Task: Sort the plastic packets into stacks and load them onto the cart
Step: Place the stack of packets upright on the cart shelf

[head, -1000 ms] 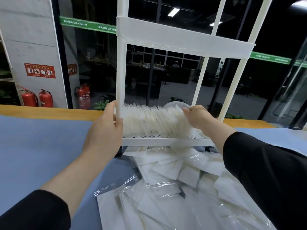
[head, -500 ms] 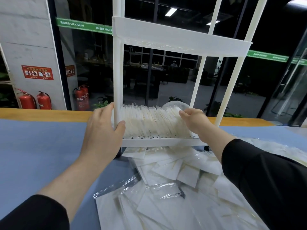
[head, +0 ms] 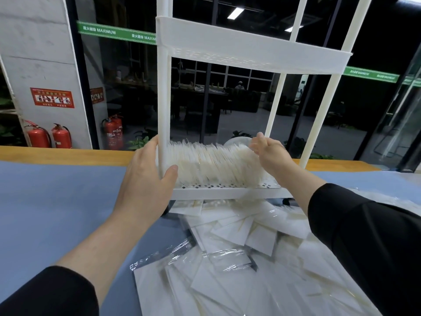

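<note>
A white plastic cart (head: 227,192) stands on the blue table, its lower shelf holding a row of upright plastic packets (head: 214,165). My left hand (head: 148,179) grips the cart's front left post, thumb in front and fingers behind it. My right hand (head: 268,153) rests at the right end of the row, fingers curled against the last packets. A loose heap of plastic packets (head: 239,258) lies on the table in front of the cart and under my right arm.
The blue table (head: 57,213) ends in a wooden edge (head: 68,155) at the back. Behind it stand glass walls, a concrete pillar and red fire extinguishers (head: 47,136). The cart's upper shelf (head: 250,53) is above my hands.
My right hand has lifted slightly and moved up along the right end of the packet row. My left hand keeps its grip on the post. The view has shifted a little.
</note>
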Demonstrator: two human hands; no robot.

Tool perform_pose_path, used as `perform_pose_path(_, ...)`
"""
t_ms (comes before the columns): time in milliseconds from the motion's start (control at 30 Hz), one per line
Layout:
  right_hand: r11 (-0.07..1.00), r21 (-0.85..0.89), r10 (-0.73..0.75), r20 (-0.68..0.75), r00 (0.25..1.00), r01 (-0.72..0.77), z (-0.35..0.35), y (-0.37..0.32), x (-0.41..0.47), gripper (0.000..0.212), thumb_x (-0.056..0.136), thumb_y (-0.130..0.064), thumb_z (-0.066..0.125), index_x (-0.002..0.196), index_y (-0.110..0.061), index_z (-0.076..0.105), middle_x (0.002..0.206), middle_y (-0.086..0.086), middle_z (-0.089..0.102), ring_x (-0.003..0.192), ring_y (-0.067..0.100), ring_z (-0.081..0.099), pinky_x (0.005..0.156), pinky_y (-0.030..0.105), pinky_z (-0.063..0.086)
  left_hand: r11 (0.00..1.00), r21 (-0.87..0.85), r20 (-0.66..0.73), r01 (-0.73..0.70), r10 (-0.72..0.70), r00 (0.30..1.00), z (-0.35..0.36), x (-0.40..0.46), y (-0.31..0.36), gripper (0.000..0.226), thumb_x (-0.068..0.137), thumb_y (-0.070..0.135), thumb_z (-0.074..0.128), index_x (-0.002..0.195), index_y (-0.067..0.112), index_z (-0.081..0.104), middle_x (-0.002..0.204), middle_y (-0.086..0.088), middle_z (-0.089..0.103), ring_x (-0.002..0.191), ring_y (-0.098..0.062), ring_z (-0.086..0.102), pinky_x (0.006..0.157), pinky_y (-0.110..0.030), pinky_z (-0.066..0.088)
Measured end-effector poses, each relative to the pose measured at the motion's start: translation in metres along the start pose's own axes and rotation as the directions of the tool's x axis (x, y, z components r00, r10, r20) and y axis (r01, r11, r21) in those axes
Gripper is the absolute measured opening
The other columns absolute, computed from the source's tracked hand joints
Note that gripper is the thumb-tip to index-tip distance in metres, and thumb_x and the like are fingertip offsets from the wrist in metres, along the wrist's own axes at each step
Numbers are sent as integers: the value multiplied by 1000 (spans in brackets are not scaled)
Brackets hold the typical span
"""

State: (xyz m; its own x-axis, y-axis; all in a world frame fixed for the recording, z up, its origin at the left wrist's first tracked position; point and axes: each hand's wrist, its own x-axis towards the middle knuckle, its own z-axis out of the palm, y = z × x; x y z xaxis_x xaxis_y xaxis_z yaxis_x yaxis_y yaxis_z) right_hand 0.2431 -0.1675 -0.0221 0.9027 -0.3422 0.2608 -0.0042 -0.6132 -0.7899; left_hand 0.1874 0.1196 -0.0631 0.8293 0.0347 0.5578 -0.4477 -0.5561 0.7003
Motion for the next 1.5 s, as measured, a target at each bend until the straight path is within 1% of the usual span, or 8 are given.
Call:
perform_pose_path(267, 983, -87, -165, -58, 985, 159, -26, -28, -40, 47, 108, -41, 31, 134, -11, 57, 126, 12, 66, 117, 29, 60, 94, 36, 45, 999, -32, -93, -7, 4, 996, 0, -6, 8, 72, 100, 35, 59, 160, 22, 21, 156, -1, 36, 141, -15, 36, 113, -32, 32)
perform_pose_path(433, 947, -112, -302, 25, 953, 303, -46, -49, -108, 37, 105, -43, 40, 130, -26, 62, 116, -7, 69, 109, 14, 63, 95, 34, 53, 945, 129, -403, -300, 326, 855, -7, -20, 23, 36, 101, 24, 56, 131, 3, 56, 122, -15, 54, 109, -31, 55, 99, -39, 46)
perform_pose_path(533, 903, -203, -306, 317, 898, 379, -60, -45, -148, 34, 101, -52, 47, 127, -38, 64, 119, -24, 66, 113, -2, 59, 99, 29, 48, 908, 89, -261, -410, 419, 870, -5, -40, 45, 25, 100, 24, 54, 116, 8, 64, 110, -2, 56, 94, -19, 55, 84, -21, 43)
perform_pose_path(667, 844, -327, -184, 568, 802, 425, -72, -30, -189, 39, 94, -58, 54, 129, -42, 60, 120, -32, 60, 116, -10, 54, 106, 31, 45, 987, 61, 159, -147, 136, 978, -8, -71, 83, 18, 101, 36, 53, 115, 28, 62, 113, 12, 58, 94, -12, 59, 80, -34, 50)
perform_pose_path(767, 833, -391, -127, 552, 824, 391, -82, -19, -208, 46, 91, -58, 59, 134, -44, 55, 129, -29, 54, 125, -3, 50, 102, 27, 40, 993, 116, 391, 36, -79, 917, -10, -103, 103, 21, 100, 44, 53, 118, 36, 61, 117, 13, 62, 102, -11, 61, 88, -37, 54)
perform_pose_path(867, 828, -467, -76, 453, 888, 309, -102, -5, -213, 54, 89, -56, 64, 139, -43, 49, 144, -19, 50, 128, 10, 51, 101, 32, 41, 970, 239, 536, -34, -103, 838, 0, -137, 119, 35, 101, 46, 50, 135, 38, 53, 136, 10, 55, 118, -15, 56, 97, -31, 45)
perform_pose_path(1200, 714, -661, 211, 517, 830, 230, -135, 63, -204, 131, 51, -82, 71, 157, -41, 6, 165, -19, 5, 150, 9, 18, 118, 45, 29, 923, 315, 621, -219, -25, 783, 17, -167, 117, 51, 102, 53, 45, 152, 42, 37, 154, 25, 38, 138, -1, 38, 107, -19, 27)
perform_pose_path(1500, 676, -708, 82, 348, 934, 205, -121, 52, -199, 48, 89, -44, 66, 134, -31, 55, 125, -3, 60, 106, 21, 57, 81, 31, 45, 969, 225, 570, -104, -44, 821, 19, -166, 115, 42, 97, 59, 47, 139, 53, 46, 126, 39, 42, 94, 24, 42, 79, 5, 26)
